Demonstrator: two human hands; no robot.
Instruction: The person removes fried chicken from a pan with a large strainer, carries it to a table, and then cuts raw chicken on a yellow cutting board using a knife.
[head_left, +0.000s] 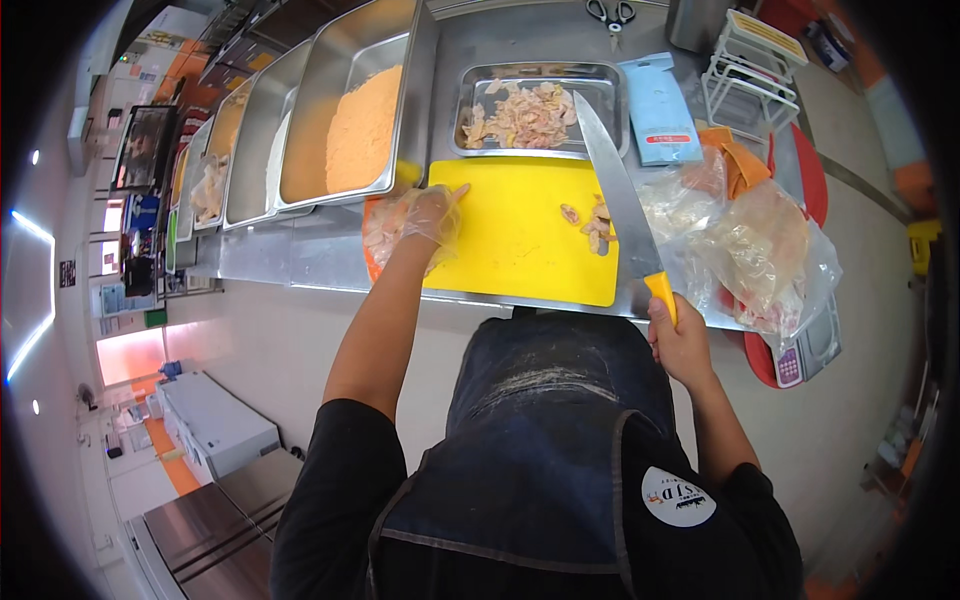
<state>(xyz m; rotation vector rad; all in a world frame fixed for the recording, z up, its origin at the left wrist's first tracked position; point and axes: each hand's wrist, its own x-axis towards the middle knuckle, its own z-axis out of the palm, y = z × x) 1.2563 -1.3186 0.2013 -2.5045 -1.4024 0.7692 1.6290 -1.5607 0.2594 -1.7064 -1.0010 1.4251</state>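
My right hand (682, 345) grips the yellow handle of a large chef's knife (611, 165). Its wide blade points away from me, crossing the right edge of a yellow cutting board (517, 247), with the tip above a steel tray (540, 154). Small cut pieces of meat (598, 225) lie on the board beside the blade. In a clear plastic glove, my left hand (431, 214) is at the board's left edge, over an orange container (369, 244) of pale raw meat pieces (384, 225). Its fingers are partly hidden, so whether they hold a piece is unclear.
Deep steel pans, one with orange powder (364, 135), line the left. The tray holds a heap of chopped meat (525, 112). Scissors (615, 22) lie behind it. To the right are a blue pouch (661, 112), plastic bags (757, 240) and a scale (806, 360).
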